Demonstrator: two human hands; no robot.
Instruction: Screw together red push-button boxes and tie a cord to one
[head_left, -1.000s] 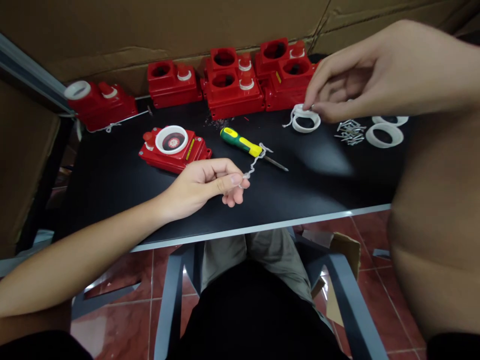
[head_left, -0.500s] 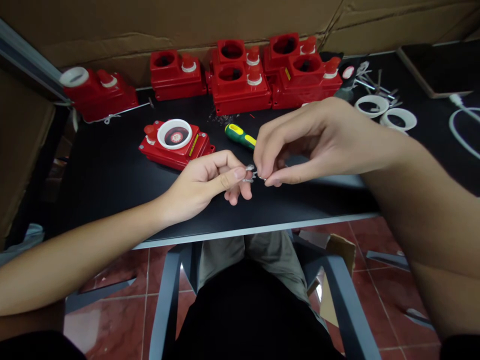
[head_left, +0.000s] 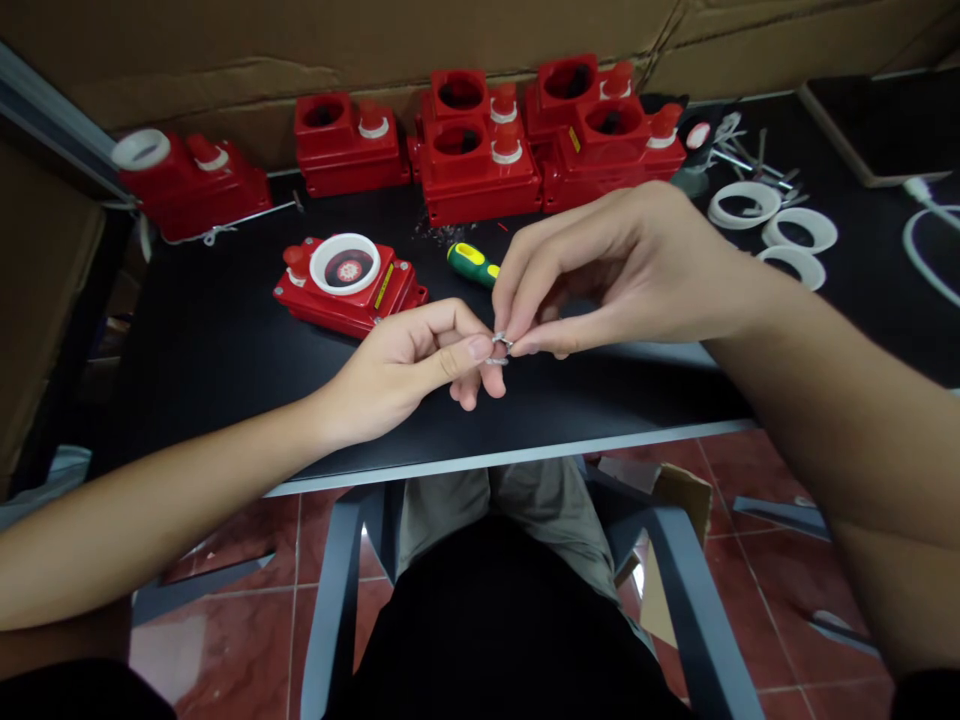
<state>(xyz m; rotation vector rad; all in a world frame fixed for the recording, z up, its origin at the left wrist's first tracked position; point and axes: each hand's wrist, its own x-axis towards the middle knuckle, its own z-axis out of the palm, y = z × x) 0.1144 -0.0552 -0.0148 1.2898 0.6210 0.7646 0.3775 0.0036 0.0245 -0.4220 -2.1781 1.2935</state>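
Note:
Over the front of the black table, my left hand (head_left: 420,368) pinches a small silvery metal piece (head_left: 499,360) between thumb and forefinger. Its exact shape is too small to make out. My right hand (head_left: 626,270) comes in from the right, thumb and fingertips closed at the same piece; whether a separate part sits in that pinch I cannot tell. Just beyond my left hand lies a red housing (head_left: 360,318) with a white ring (head_left: 319,270) and a red knob. A green and yellow screwdriver handle (head_left: 472,263) is partly hidden behind my right hand.
Several more red housings (head_left: 480,195) line the back against the cardboard (head_left: 225,50). At right are loose white rings (head_left: 806,268), metal pins (head_left: 754,170), a dark tablet-like device (head_left: 881,130) and a white cable (head_left: 919,235). The table's pale front edge (head_left: 480,462) runs above my lap.
My right hand has shifted slightly left, and its fingertips now meet the metal piece at my left hand. My left hand stays nearly still. The view has tilted a little.

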